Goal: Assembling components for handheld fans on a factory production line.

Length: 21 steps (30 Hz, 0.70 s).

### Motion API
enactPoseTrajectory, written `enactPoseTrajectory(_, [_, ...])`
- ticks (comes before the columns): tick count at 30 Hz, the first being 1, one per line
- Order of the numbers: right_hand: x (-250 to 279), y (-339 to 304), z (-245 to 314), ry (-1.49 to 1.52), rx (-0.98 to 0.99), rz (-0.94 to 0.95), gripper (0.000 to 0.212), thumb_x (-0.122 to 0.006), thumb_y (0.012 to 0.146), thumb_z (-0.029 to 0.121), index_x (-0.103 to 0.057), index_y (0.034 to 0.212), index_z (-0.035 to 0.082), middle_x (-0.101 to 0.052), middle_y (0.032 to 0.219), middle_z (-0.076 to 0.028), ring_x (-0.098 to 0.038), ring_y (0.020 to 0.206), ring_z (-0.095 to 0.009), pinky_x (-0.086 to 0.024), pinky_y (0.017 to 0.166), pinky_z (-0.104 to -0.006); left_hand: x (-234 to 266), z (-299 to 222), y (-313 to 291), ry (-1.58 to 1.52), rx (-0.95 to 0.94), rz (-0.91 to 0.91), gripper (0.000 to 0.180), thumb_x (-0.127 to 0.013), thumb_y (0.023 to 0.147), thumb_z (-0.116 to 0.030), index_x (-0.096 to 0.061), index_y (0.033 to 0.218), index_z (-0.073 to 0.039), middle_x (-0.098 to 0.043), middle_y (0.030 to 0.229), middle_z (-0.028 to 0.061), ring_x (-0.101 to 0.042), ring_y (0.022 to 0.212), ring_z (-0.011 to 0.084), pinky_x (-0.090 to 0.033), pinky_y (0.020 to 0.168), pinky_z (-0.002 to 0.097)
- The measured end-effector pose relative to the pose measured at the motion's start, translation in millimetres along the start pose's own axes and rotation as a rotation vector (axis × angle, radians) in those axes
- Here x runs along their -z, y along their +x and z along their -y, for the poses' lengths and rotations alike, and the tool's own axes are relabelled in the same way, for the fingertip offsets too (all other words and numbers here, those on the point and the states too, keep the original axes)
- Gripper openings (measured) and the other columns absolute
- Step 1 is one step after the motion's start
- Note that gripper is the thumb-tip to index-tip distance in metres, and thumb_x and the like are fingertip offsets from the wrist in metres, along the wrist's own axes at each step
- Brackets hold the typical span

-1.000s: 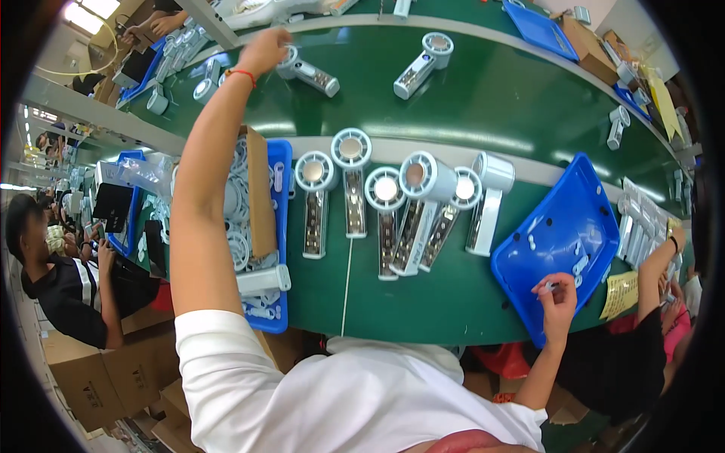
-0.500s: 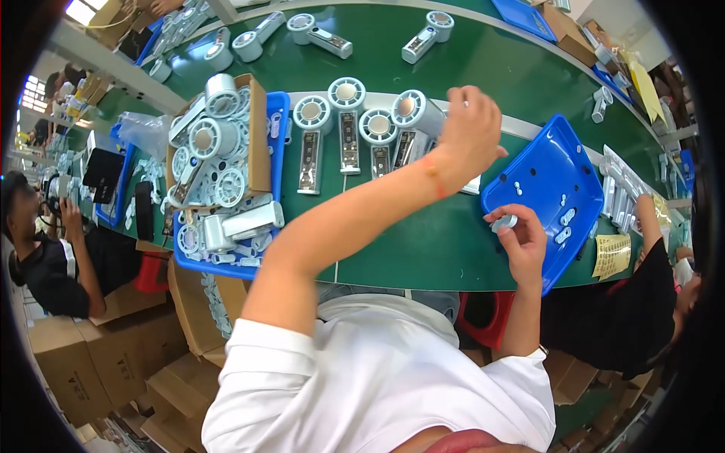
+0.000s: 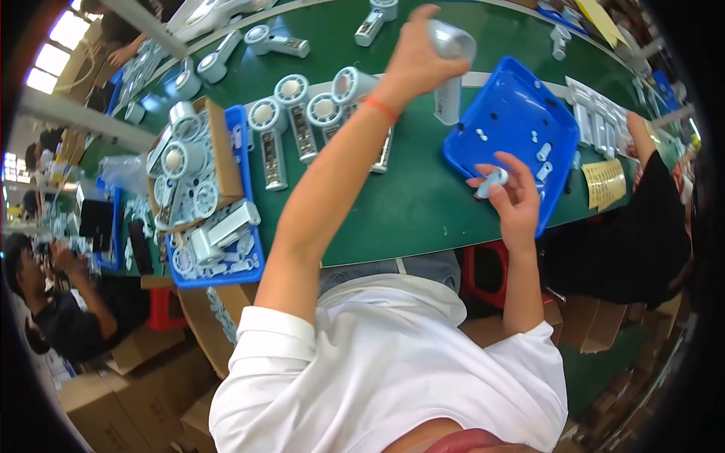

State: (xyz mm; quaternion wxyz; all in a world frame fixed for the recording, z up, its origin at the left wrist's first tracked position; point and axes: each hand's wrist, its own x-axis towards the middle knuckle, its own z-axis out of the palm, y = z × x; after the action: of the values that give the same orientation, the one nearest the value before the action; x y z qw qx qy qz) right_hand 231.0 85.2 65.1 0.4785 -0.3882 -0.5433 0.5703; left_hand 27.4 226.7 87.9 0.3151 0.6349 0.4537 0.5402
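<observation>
Pale blue, the fan [image 3: 459, 44] at one o'clock was gripped by its head in the left hand [image 3: 415, 64], while a small piece [image 3: 495, 179] at two o'clock, pinched in the right hand [image 3: 519, 202], could be dropped if the pinch were loosened.

Head-worn fisheye view from above, steeply down over white shirt [image 3: 393, 355] and nearby green table [image 3: 393, 215].

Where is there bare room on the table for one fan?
Widest: bare tabletop between the left forearm and the right blue tray. Narrower: between that forearm and the heaped blue tray. Crowded: around the handheld fans and in that heaped tray.
</observation>
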Motion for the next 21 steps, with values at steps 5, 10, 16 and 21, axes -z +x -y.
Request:
enactPoseTrajectory(5, [-26, 13, -17, -0.058, 0.262, 0.041, 0.04, -0.065, 0.08, 0.016, -0.048, 0.113, 0.001, -0.051, 0.118, -0.017, -0.051, 0.107, -0.023, -0.048, 0.082, -0.0331, 21, -42, -69, -0.694, 0.019, -0.056, 0.087, -0.069, 0.073, -0.008, -0.007, 0.134, -0.009, -0.053, 0.107, 0.0174, -0.054, 0.104, 0.0307, -0.048, 0.085, 0.045])
enactPoseTrajectory(10, [-82, -9, -31, 0.059, 0.3, 0.036, 0.025, -0.067, 0.076, 0.009, -0.055, 0.098, 0.005, -0.037, 0.129, -0.016, -0.051, 0.105, -0.023, -0.047, 0.082, -0.0322, 10, -37, -139, -1.093, 0.18, -0.254, 0.069, -0.072, 0.074, -0.018, -0.03, 0.128, -0.007, -0.053, 0.109, 0.0111, -0.053, 0.1, 0.0194, -0.047, 0.082, 0.0324])
enactPoseTrajectory(16, [-77, -34, -29, -0.64, 0.716, -0.015, 0.018, -0.066, 0.074, 0.009, -0.057, 0.089, 0.006, -0.043, 0.121, -0.017, -0.046, 0.111, -0.033, -0.042, 0.088, -0.0408, 22, -47, -191, -1.062, 0.538, -0.299, 0.054, -0.071, 0.075, -0.015, -0.04, 0.117, -0.003, -0.055, 0.094, 0.0074, -0.058, 0.088, 0.0191, -0.048, 0.079, 0.0333])
enactPoseTrajectory(21, [-49, -34, -8, -0.143, 0.242, -0.082, 0.043, -0.063, 0.082, 0.019, -0.048, 0.116, -0.003, -0.059, 0.088, -0.009, -0.059, 0.078, -0.019, -0.048, 0.071, -0.0297, 36, -37, -205, -0.865, 0.426, -0.189, 0.061, -0.069, 0.067, 0.004, -0.036, 0.117, -0.004, -0.053, 0.104, 0.011, -0.058, 0.092, 0.0229, -0.049, 0.078, 0.0345])
